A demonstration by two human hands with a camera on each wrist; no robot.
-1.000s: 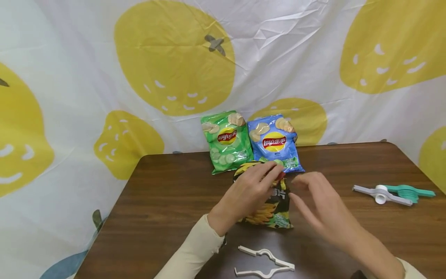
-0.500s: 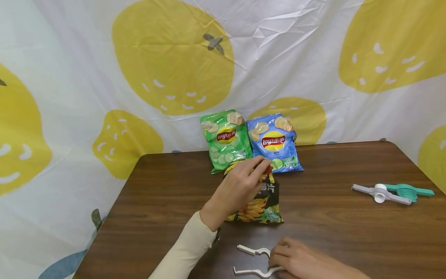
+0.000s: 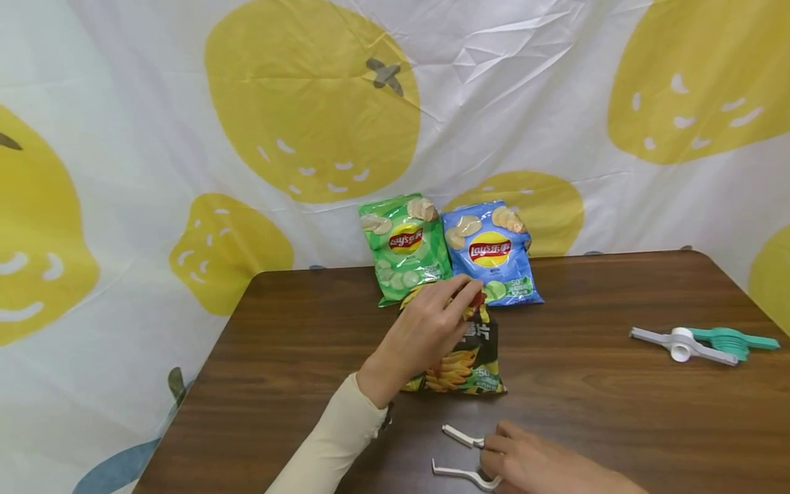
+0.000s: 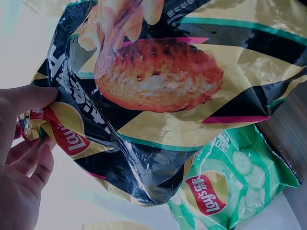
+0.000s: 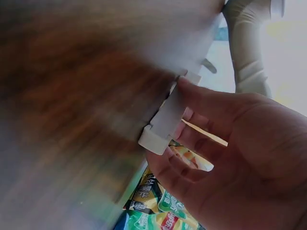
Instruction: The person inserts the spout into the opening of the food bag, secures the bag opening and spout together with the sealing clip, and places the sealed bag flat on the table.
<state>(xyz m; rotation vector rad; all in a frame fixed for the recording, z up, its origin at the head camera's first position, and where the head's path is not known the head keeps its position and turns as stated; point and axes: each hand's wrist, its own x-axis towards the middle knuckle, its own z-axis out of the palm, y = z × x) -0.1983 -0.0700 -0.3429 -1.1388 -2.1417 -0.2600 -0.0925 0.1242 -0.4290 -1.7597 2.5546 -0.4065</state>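
Note:
My left hand [image 3: 426, 326] pinches the gathered top of a black chip bag [image 3: 459, 370] with a picture of fries. In the left wrist view, thumb and fingers close on the twisted neck of this bag [image 4: 158, 76], by its red Lay's logo. Nearer the front of the table, my right hand [image 3: 533, 458] grips a white bag clip [image 3: 457, 472] at its hinge end, its two arms spread and pointing left. The right wrist view shows thumb and fingers on either side of the white clip [image 5: 165, 117].
Behind the black bag, a green Lay's bag [image 3: 404, 250] and a blue Lay's bag [image 3: 490, 254] lean against the lemon-print cloth [image 3: 315, 103]. A grey-white clip [image 3: 681, 346] and a teal clip [image 3: 731, 341] lie at the right of the brown table [image 3: 592, 384].
My right hand has left the bag, come down toward the table's front and taken hold of the white clip, which has shifted slightly right. The left hand moved a little left with the bag.

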